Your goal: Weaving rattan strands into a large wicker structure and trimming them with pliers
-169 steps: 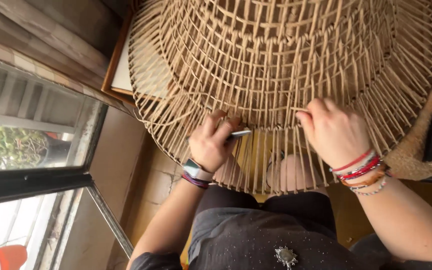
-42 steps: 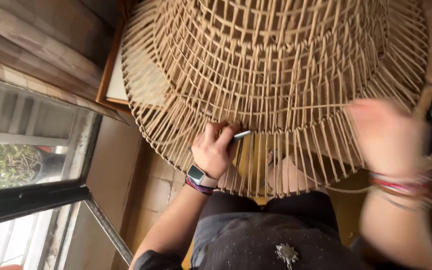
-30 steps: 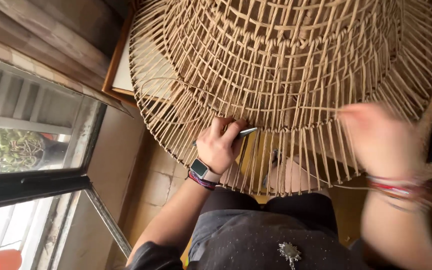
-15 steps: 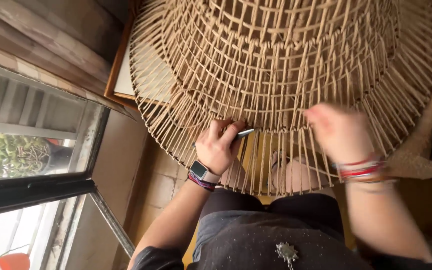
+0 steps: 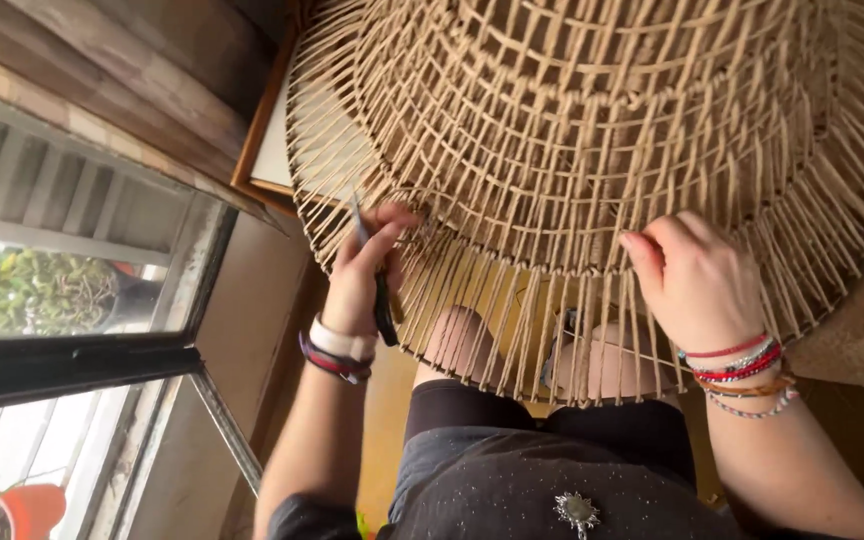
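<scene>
Window glass and a dark frame point(image 5: 72, 360) fill the left of my view, with greenery and a red pot point(image 5: 12, 505) outside, and a wood-framed panel point(image 5: 267, 150) leans behind the work. What I am watching is the basket point(image 5: 592, 150), a big open frame of pale cane spokes and woven rows, resting mouth-down over the person's bare knees and nearly filling the upper picture. The left hand point(image 5: 362, 280) has shifted: half a second ago it sat lower against the rim with a small metal tool pointing sideways, and now it has lifted toward the left edge of the weave, fingers curled shut on the tool point(image 5: 377, 290), whose dark handle hangs below the palm while a thin metal tip pokes up above the fingers. The right hand point(image 5: 697, 285) has steadied too; it was a blur a second ago and now sits sharp, fingers bent and pinching at a spoke just under the lowest woven row, though I cannot tell whether it holds a loose strand or only presses the cane. I read that as the pulling stroke being over and both hands settling on a new spot along the rim. A watch point(image 5: 342, 340) and dark band sit on the left wrist, red and beaded bracelets point(image 5: 742, 365) on the right.
</scene>
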